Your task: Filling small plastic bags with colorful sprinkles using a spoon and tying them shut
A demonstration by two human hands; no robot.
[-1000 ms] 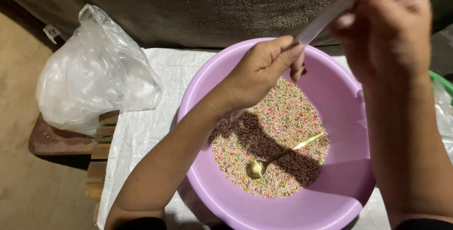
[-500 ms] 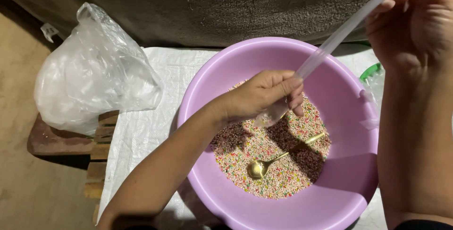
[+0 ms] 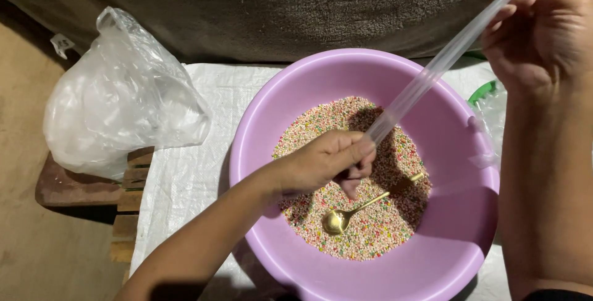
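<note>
1. Tube (image 3: 432, 72) of thin clear plastic, long and narrow, held slanting from upper right down to lower left above a basin; its upper end is at the right hand, its lower end at the left hand.
2. Right hand (image 3: 540, 26), at the upper right of the view, fingers (image 3: 500, 20) closed on the tube's upper end.
3. Left hand (image 3: 327, 162), over the middle of the basin, fingers (image 3: 361, 152) curled together around the tube's lower end, knuckles up; whether the tube's tip touches the beads cannot be told.
4. Beads (image 3: 370, 227), tiny, mixed colours, spread in a layer over the basin floor beneath the left hand.
5. Spoon (image 3: 352, 211), gold-coloured, lying on the beads just below the left hand, bowl toward the lower left, handle toward the upper right.
6. Basin (image 3: 265, 109), round, lilac plastic, holding beads and spoon.
7. Sheet (image 3: 191, 171), white woven, spread over the desk under the basin.
8. Bag (image 3: 117, 115), clear plastic, crumpled, left of the basin, apart from it.
9. Cloth (image 3: 278, 4), dark and coarse, along the far side.
10. Item (image 3: 482, 91), green, partly hidden at the basin's right edge.
</note>
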